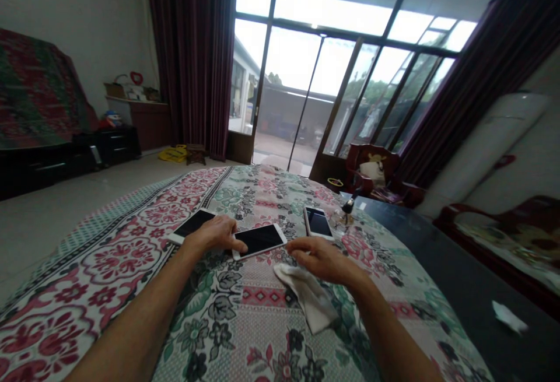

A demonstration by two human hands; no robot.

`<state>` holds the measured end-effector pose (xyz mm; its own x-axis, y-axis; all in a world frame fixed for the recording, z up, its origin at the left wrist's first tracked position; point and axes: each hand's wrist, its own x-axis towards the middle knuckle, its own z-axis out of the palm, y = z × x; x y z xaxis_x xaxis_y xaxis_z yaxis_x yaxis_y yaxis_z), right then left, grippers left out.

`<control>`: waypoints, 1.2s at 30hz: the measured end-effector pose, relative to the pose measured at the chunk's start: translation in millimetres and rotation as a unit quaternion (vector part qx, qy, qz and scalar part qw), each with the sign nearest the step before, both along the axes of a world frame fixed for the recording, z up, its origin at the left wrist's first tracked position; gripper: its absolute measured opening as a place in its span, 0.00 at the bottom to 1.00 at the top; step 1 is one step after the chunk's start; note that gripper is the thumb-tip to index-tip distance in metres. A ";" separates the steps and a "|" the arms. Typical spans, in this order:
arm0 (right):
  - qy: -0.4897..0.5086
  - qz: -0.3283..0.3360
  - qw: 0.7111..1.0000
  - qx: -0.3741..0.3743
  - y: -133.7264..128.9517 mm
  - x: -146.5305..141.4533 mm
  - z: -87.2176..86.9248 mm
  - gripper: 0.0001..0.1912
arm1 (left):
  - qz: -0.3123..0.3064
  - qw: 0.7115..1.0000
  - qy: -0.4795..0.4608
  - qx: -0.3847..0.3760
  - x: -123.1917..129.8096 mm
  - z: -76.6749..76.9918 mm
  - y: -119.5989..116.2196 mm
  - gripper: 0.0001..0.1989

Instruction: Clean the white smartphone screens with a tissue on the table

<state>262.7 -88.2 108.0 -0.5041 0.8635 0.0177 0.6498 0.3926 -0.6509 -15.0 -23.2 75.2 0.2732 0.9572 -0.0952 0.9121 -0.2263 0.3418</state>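
Observation:
A white phone with a dark screen (261, 240) lies at the middle of the patterned tablecloth. My left hand (221, 234) grips its left end, the thumb over the screen edge. My right hand (312, 252) is just off its right end, the fingers bent together; whether anything is between them is too small to tell. Another white phone (195, 224) lies partly behind my left hand. A third phone (319, 221) rests beyond my right hand, screen up. The crumpled white cloth (306, 295) lies below my right hand.
Beyond the third phone stands a small glass-like holder (345, 217) with a dark-headed object (349, 204). A dark tabletop (459, 288) with a white crumpled tissue (510, 316) is at the right. Chairs (371, 166) stand by the glass doors.

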 end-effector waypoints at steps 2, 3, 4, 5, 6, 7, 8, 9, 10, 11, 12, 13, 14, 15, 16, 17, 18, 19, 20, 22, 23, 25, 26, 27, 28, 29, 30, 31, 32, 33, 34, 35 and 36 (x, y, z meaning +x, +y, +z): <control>0.065 -0.033 0.995 -0.067 3.3 -13.0 -14.5 0.10 | -0.003 1.000 -0.023 0.000 2.8 -1.9 1.9 0.16; 0.091 -0.051 0.988 -0.116 4.0 -19.6 -21.7 0.10 | -0.007 0.999 -0.038 0.003 3.9 -3.8 3.8 0.14; 0.119 -0.072 0.977 -0.163 4.0 -25.8 -28.1 0.10 | -0.008 0.999 -0.046 0.007 4.9 -6.0 6.0 0.12; 0.145 -0.083 0.965 -0.202 3.3 -31.1 -33.2 0.10 | -0.008 0.999 -0.051 0.009 5.8 -8.3 8.2 0.12; 0.173 -0.087 0.954 -0.231 2.3 -35.4 -36.8 0.10 | -0.006 0.998 -0.054 0.010 6.5 -10.5 10.3 0.12; 0.199 -0.089 0.943 -0.252 1.1 -38.5 -39.1 0.10 | -0.003 0.998 -0.055 0.008 7.1 -12.2 12.0 0.12; 0.220 -0.088 0.935 -0.265 0.1 -40.6 -40.3 0.10 | 0.000 0.998 -0.060 0.006 7.6 -13.4 13.3 0.11; 0.232 -0.088 0.930 -0.272 -0.6 -41.8 -40.6 0.09 | 0.003 0.998 -0.067 0.002 8.0 -14.0 14.0 0.11; 0.235 -0.090 0.928 -0.275 -1.0 -42.3 -40.5 0.09 | 0.006 0.997 -0.073 -0.003 8.2 -14.2 14.3 0.11; 0.230 -0.092 0.929 -0.276 -1.0 -42.4 -40.2 0.08 | 0.010 0.997 -0.081 -0.009 8.4 -14.2 14.2 0.12; 0.222 -0.095 0.931 -0.275 -0.8 -42.2 -39.8 0.07 | 0.013 0.996 -0.088 -0.015 8.5 -14.0 13.8 0.12; 0.217 -0.097 0.932 -0.275 -0.7 -42.0 -39.4 0.07 | 0.016 0.995 -0.096 -0.023 8.5 -13.9 13.4 0.12; 0.218 -0.099 0.931 -0.277 -0.8 -41.8 -39.0 0.06 | 0.019 0.994 -0.105 -0.031 8.5 -14.1 13.1 0.12; 0.226 -0.102 0.927 -0.280 -1.2 -41.8 -38.5 0.06 | 0.024 0.993 -0.113 -0.040 8.6 -14.6 13.1 0.11; 0.241 -0.108 0.922 -0.285 -2.1 -42.2 -37.9 0.06 | 0.029 0.991 -0.121 -0.050 8.6 -15.6 13.3 0.11; 0.258 -0.117 0.914 -0.291 -3.2 -42.7 -37.0 0.07 | 0.036 0.989 -0.130 -0.061 8.7 -16.8 13.8 0.11; 0.276 -0.129 0.906 -0.295 -4.6 -43.6 -36.1 0.08 | 0.043 0.987 -0.138 -0.073 8.9 -18.2 14.4 0.11; 0.293 -0.141 0.897 -0.299 -5.9 -44.6 -35.2 0.09 | 0.051 0.984 -0.147 -0.085 9.1 -19.5 14.9 0.11; 0.307 -0.155 0.889 -0.303 -7.0 -45.8 -34.5 0.10 | 0.059 0.981 -0.156 -0.097 9.4 -20.6 15.3 0.10; 0.329 -0.182 0.874 -0.308 -8.2 -48.0 -34.0 0.12 | 0.070 0.974 -0.177 -0.121 10.3 -21.3 14.9 0.09; 0.339 -0.193 0.867 -0.309 -8.0 -48.9 -34.3 0.14 | 0.073 0.971 -0.188 -0.131 11.0 -20.8 13.9 0.09; 0.357 -0.209 0.856 -0.312 -6.6 -49.9 -35.9 0.16 | 0.071 0.964 -0.207 -0.148 12.7 -18.4 10.8 0.09; 0.367 -0.213 0.850 -0.313 -5.6 -50.0 -36.9 0.17 | 0.068 0.962 -0.214 -0.154 13.8 -16.8 9.1 0.09; 0.374 -0.215 0.845 -0.315 -4.6 -49.9 -37.8 0.17 | 0.067 0.961 -0.216 -0.157 15.1 -15.3 7.6 0.09; 0.380 -0.216 0.842 -0.316 -3.7 -49.6 -38.6 0.17 | 0.068 0.961 -0.215 -0.158 16.5 -14.2 6.4 0.09; 0.383 -0.219 0.840 -0.316 -2.9 -49.2 -39.2 0.18 | 0.071 0.962 -0.210 -0.158 17.8 -13.7 5.9 0.09; 0.386 -0.221 0.839 -0.315 -2.2 -48.8 -39.8 0.18 | 0.075 0.964 -0.202 -0.156 19.1 -13.8 5.9 0.09; 0.387 -0.223 0.838 -0.314 -1.6 -48.3 -40.4 0.18 | 0.080 0.966 -0.191 -0.153 20.1 -14.6 6.5 0.10; 0.388 -0.224 0.838 -0.313 -1.0 -47.9 -41.1 0.18 | 0.083 0.969 -0.179 -0.150 20.7 -16.0 7.6 0.11; 0.389 -0.225 0.837 -0.311 -0.4 -47.4 -42.1 0.18 | 0.085 0.971 -0.167 -0.146 20.9 -17.6 8.9 0.11; 0.391 -0.225 0.837 -0.310 0.2 -47.0 -43.4 0.18 | 0.086 0.974 -0.155 -0.143 20.7 -19.3 10.3 0.12; 0.392 -0.222 0.837 -0.311 0.9 -46.5 -44.8 0.18 | 0.086 0.976 -0.143 -0.139 20.2 -20.5 11.4 0.12; 0.393 -0.219 0.837 -0.311 1.5 -46.0 -46.2 0.18 | 0.083 0.978 -0.133 -0.135 19.5 -21.0 12.0 0.13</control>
